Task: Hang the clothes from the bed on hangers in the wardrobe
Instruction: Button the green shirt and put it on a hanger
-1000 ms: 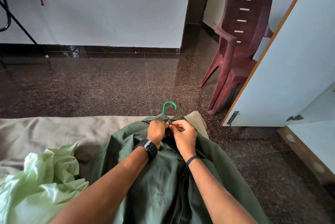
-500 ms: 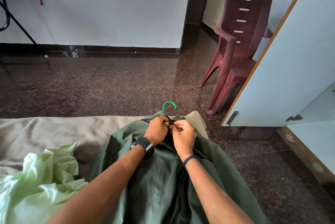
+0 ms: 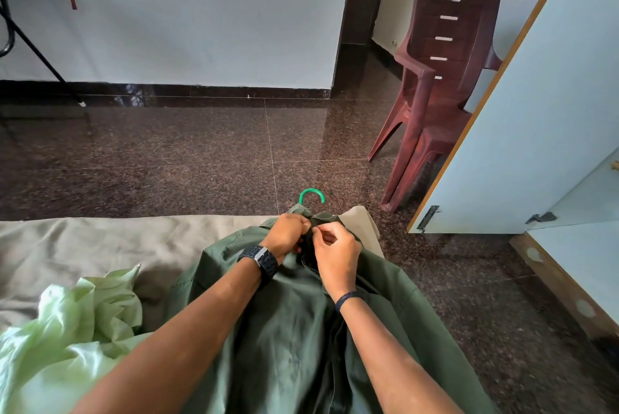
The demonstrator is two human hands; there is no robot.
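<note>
Little moved since earlier: left hand [image 3: 286, 234] and right hand [image 3: 335, 251] still pinch the dark green cotton shirt [image 3: 294, 330] at its collar. Green plastic hanger hook [image 3: 312, 196] pokes out at 12 o'clock, so the hanger is in. Wardrobe hanging remains; crumpled pale green garment [image 3: 67, 330] at 8 o'clock untouched.

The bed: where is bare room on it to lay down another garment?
Bare sheet lies beyond the light green cloth and left of the dark green shirt, reaching the far edge. A small corner shows right of the collar. The middle is crowded: both hands, left hand and right hand, pinch the collar under the green hanger hook.
</note>
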